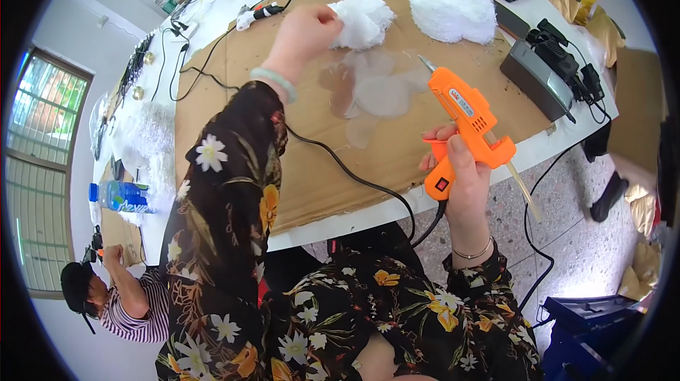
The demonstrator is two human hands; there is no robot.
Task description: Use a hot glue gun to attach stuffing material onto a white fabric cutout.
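Observation:
My right hand [469, 179] is wrapped round the handle of an orange hot glue gun [464, 104], its metal nozzle tilted up and to the left. A clear glue stick [520, 186] pokes out of the gun's rear. Farther up, my left hand [308, 30] is closed, fingertips together beside a white fluffy bundle [365, 21]; what they pinch, if anything, is hidden. A second white fluffy bundle [453, 16] lies to the right. Between the hands, thin translucent rounded sheets [382, 90] overlap on the brown cardboard [333, 189].
A black cord [347, 165] runs across the cardboard. At right stand a dark grey box [536, 80] and black adapters [559, 48]. A blue-labelled bottle [124, 197] is at left, near a person in a striped shirt [145, 306]. A dark blue bin [588, 338] stands lower right.

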